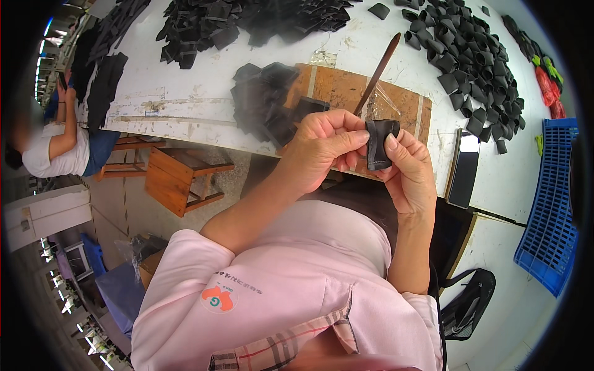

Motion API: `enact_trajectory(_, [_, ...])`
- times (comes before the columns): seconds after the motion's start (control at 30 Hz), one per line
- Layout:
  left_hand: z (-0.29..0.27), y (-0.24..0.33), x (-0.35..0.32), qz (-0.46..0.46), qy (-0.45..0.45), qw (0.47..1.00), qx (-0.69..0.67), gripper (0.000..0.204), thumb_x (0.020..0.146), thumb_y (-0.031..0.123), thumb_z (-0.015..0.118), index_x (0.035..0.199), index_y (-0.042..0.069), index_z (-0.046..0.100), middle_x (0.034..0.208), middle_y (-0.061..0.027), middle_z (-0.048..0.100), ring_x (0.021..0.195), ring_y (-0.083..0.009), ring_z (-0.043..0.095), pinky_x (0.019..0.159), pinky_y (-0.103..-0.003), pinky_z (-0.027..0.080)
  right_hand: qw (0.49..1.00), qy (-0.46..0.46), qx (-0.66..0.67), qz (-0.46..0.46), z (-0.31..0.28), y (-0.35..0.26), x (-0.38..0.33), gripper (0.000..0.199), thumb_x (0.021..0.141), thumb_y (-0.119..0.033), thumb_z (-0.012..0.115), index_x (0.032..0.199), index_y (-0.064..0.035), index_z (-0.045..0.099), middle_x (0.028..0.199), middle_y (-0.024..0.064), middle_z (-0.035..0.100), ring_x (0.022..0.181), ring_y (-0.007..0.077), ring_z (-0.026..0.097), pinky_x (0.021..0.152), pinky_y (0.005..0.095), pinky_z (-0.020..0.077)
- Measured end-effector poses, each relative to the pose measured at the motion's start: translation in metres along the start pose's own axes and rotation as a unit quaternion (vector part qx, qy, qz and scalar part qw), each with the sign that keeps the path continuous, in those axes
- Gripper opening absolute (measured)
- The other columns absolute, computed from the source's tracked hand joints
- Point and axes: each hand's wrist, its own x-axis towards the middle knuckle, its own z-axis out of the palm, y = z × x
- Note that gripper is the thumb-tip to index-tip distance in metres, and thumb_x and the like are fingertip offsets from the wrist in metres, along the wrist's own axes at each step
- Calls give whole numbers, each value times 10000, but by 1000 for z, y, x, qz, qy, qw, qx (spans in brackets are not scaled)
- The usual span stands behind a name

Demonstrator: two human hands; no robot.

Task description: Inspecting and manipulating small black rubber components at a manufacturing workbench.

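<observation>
I hold a small black folded fabric piece (380,143) up in front of my chest, above the near edge of the white desk (185,86). My left hand (325,148) is curled, thumb and fingers pinched on its left edge. My right hand (408,170) grips its right side, thumb on top. My fingers hide its lower part, so I cannot make out its full shape.

black piece (382,143): matt cloth | board (346,89): rough wood | crate (550,204): blue plastic
</observation>
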Motion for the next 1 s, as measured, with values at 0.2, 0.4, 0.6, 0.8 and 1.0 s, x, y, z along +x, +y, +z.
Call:
enact_trajectory(0.2, [4,0,-1,19,15,997,72,72,794,61,575,821,-3,557,663,-30,565,504,-35,471,446,-158,383,929,130,-313,-151,2,11,3,88,781,-53,591,836,11,564,663,40,561,547,76,509,492,189,411])
enact_trajectory(0.4, [9,-6,-2,137,63,966,211,66,794,48,577,799,-11,549,650,-19,569,514,-27,477,450,-160,388,770,170,-434,-435,8,12,-5,118,746,-31,622,834,11,555,700,56,495,557,105,465,493,209,378])
enact_trajectory(0.6, [16,-15,-2,242,32,934,261,42,794,10,553,769,-9,525,645,-36,575,523,-50,522,442,-206,418,752,115,-482,-435,19,12,-6,75,737,-23,614,800,1,580,686,82,523,565,161,511,490,245,404])
enact_trajectory(0.8, [19,-25,-3,362,126,825,416,29,789,-21,527,799,1,512,632,-49,567,527,-55,537,452,-213,434,639,112,-584,-488,20,21,-1,91,738,16,562,826,9,542,737,115,493,578,239,502,467,324,400])
enact_trajectory(1.0, [17,-3,-3,114,53,991,-35,146,795,-22,520,919,15,452,744,-50,547,511,-9,436,376,-161,327,640,158,-591,-465,18,20,2,85,728,30,561,807,9,540,711,103,491,556,204,495,468,296,395])
